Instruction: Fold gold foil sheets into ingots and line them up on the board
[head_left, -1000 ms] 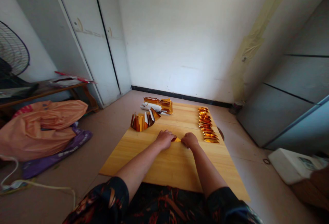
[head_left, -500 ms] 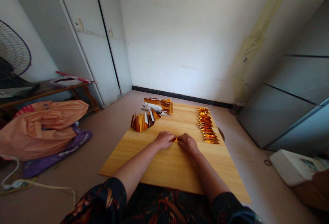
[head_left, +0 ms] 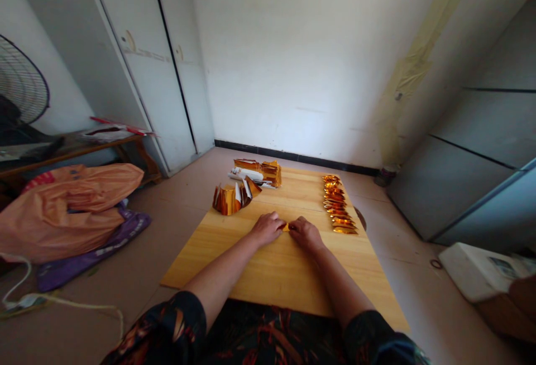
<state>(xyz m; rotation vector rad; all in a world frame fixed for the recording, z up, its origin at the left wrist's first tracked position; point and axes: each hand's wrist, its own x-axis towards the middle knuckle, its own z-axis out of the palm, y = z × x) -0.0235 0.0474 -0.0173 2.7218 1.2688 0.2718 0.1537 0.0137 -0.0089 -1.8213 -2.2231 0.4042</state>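
Observation:
Between my hands, low over the wooden table (head_left: 268,275), is a small piece of gold foil paper (head_left: 286,227), mostly covered by my fingers. My left hand (head_left: 267,229) pinches its left end, and my right hand (head_left: 306,233) grips the right end. A row of folded gold foil pieces (head_left: 339,209), pointed at the ends, runs along the table's right side. To the left stands a curved bunch of loose gold foil sheets (head_left: 229,200) with white backs showing. Behind it lies a stack of gold foil paper (head_left: 272,173) with a white wrapper (head_left: 246,174).
An orange bag (head_left: 71,203) and a purple bag (head_left: 96,253) lie on the floor at left, near a white cable (head_left: 84,303). A fan (head_left: 25,80) stands on a low bench. At right are a grey cabinet (head_left: 473,158) and a white box (head_left: 477,270).
My left fingers have shifted slightly on the foil piece, and less of it shows between my hands. The row and the stacks have not moved.

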